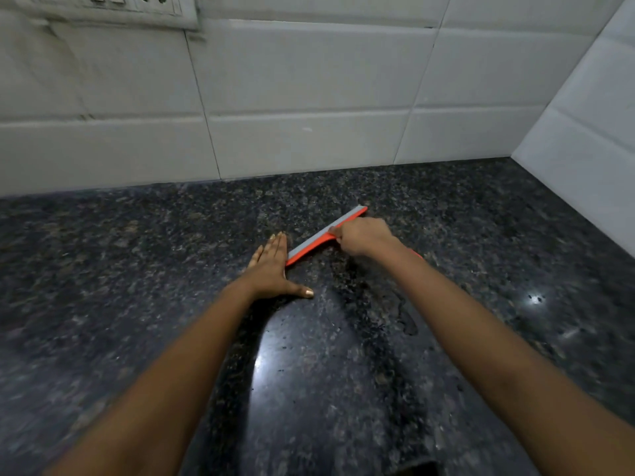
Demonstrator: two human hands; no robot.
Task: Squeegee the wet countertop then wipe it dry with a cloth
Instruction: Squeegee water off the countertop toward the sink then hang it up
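The orange squeegee (319,239) with its grey blade is lying slantwise just above the middle of the frame. Its edge seems to be resting on the dark granite countertop (137,276), and its far end is pointing toward the upper right, where the walls meet. The right hand (364,235) is gripping it with fingers curled round the handle, which is mostly hidden under the fist. The left hand (271,266) is lying flat and open on the stone, fingers straight and together, thumb spread. Its finger side is just beside the blade's lower-left end, perhaps touching it.

Below the blade, right of centre, a patch of water (407,317) is glistening, so I'd judge the squeegee step is under way with wet stone left to clear. The stroke is asking for even pressure along the whole blade, tilted slightly, in one steady pull rather than short dabs. Each pass should be overlapping the one beside it. The flat hand looks useful for bracing, though it is risking a wet edge. No cloth is showing.

A white tiled wall (309,97) is filling the upper half, with a socket panel (137,3) at the upper left.
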